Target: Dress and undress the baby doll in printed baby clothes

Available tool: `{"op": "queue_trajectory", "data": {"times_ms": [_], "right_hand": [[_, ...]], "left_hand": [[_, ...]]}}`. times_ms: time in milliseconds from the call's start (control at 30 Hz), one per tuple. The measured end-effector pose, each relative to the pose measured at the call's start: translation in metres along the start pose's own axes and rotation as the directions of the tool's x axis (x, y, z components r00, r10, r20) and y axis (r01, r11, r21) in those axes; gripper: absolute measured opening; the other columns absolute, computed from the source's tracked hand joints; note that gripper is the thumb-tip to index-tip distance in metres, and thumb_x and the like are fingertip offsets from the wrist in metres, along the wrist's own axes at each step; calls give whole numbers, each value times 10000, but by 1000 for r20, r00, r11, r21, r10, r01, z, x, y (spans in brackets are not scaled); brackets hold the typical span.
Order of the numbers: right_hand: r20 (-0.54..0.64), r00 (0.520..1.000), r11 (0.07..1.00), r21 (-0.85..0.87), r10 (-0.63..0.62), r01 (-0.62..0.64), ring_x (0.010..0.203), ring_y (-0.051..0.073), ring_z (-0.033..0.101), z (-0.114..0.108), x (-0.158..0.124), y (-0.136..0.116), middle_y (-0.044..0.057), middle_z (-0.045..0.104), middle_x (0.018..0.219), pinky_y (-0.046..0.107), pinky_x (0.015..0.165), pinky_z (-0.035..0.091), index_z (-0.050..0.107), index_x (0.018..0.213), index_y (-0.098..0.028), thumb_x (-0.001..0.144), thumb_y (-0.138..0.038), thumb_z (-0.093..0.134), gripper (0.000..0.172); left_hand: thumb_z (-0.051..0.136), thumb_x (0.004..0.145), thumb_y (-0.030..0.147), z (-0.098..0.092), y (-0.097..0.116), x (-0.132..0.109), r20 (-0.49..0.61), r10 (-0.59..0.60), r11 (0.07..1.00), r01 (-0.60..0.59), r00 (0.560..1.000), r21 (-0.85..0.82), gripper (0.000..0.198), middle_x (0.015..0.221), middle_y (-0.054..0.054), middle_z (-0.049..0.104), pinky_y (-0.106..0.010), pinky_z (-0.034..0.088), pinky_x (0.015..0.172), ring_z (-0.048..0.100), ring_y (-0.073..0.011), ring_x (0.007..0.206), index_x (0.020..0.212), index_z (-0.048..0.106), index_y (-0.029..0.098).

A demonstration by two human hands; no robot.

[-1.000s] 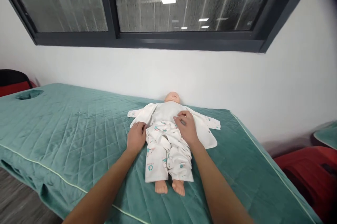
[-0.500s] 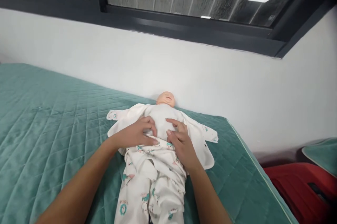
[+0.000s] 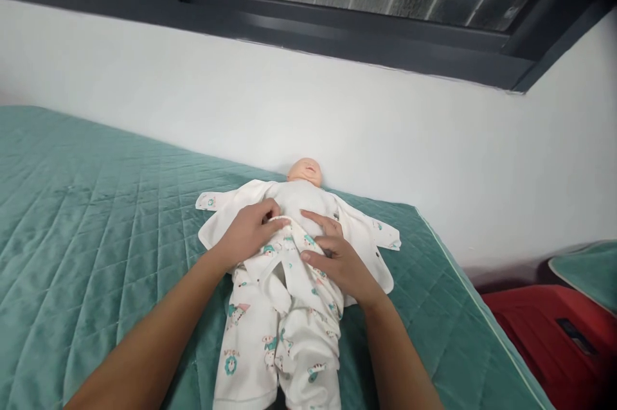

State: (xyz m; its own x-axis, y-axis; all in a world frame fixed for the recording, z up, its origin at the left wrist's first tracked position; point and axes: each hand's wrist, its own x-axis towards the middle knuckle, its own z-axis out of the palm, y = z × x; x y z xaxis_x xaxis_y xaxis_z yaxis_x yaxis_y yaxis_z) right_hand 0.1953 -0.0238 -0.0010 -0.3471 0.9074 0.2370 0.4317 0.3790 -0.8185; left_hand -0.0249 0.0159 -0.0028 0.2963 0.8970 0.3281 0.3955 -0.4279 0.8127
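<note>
A baby doll [image 3: 305,171] lies on its back with its head by the wall. It wears printed white pants [image 3: 308,326] and an unfastened white top [image 3: 359,249], spread out at both sides with the sleeves stretched outward. My left hand [image 3: 250,230] pinches the pants' waistband at the doll's belly, thumb outside and fingers curled at the edge. Across the waistband's other side lies my right hand [image 3: 337,256], fingers apart. Its index finger stretches over the white belly, and its thumb rests on the pants' front. The waistband is partly hidden under this hand.
A green quilted cover [image 3: 120,217] lies under the doll. Behind it rises a white wall [image 3: 337,127] below a dark window frame [image 3: 337,44]. Past the cover's right edge stands a red case-like object [image 3: 540,320] with green fabric [image 3: 588,268] near it.
My left hand has drawn the waistband higher up the doll's belly. My right hand's thumb has shifted down from the belly onto the pants. The view has tilted slightly downward.
</note>
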Motion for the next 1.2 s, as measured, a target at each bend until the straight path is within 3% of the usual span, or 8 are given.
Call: {"op": "queue_trajectory", "data": {"times_ms": [100,233,400,533,667,900,967,1200], "right_hand": [[-55,997,957,287,50,-32,1294,278,453,-1,-1,5,26,527,1407,423,1083,349,629,640,-195,868,-446,620,339],[-89,967,757,641,238,-127,1061,262,613,-3,-2,12,72,625,1261,377,881,496,683,1082,-205,851,-494,600,379],[-204,874,653,741,441,-157,814,206,633,-4,-4,24,44,708,919,306,723,507,701,912,-188,761,-444,731,299],[-234,845,727,645,480,-234,688,195,586,-1,-6,31,32,683,758,305,625,468,658,772,-195,786,-539,681,346],[-351,828,882,344,437,-320,618,163,505,-4,-10,40,-8,579,600,272,568,402,567,634,-196,773,-632,631,462],[-131,947,955,90,294,-284,679,131,464,-29,-18,48,-26,565,697,243,647,369,562,664,-178,841,-517,587,383],[-60,961,961,72,271,-267,711,133,470,-34,-20,46,-17,576,747,242,665,363,573,687,-174,844,-458,588,325],[58,938,939,19,341,-343,652,121,427,-34,-24,38,-24,515,683,241,604,323,544,733,-171,845,-378,550,235]], "left_hand": [[600,846,426,5,-6,2,-140,-122,970,88,983,-225,292,648,48,418,-233,289,559,365,-102,596,738,453,197],[650,795,448,6,-16,4,-170,-258,853,141,951,-502,340,621,60,373,-208,263,513,329,-80,546,723,430,199],[742,703,480,0,-27,5,-52,-341,750,238,939,-617,406,625,63,399,-201,281,497,350,-69,534,712,456,192],[738,716,481,-8,-32,5,57,-300,782,280,952,-556,397,629,59,427,-197,276,512,369,-68,549,693,483,178],[696,761,467,-22,-37,2,257,-247,827,341,934,-446,327,639,47,475,-200,296,527,402,-80,563,764,551,174],[704,728,276,-42,-35,-5,640,-88,847,395,764,-355,241,771,18,578,-210,361,626,486,-103,682,879,542,181],[716,674,205,-41,-35,-5,676,-55,851,389,735,-354,270,779,26,562,-207,357,622,476,-103,697,829,496,184],[679,602,106,-35,-36,-3,654,-86,898,343,752,-276,300,737,55,507,-188,302,579,404,-82,663,776,446,179]]}}
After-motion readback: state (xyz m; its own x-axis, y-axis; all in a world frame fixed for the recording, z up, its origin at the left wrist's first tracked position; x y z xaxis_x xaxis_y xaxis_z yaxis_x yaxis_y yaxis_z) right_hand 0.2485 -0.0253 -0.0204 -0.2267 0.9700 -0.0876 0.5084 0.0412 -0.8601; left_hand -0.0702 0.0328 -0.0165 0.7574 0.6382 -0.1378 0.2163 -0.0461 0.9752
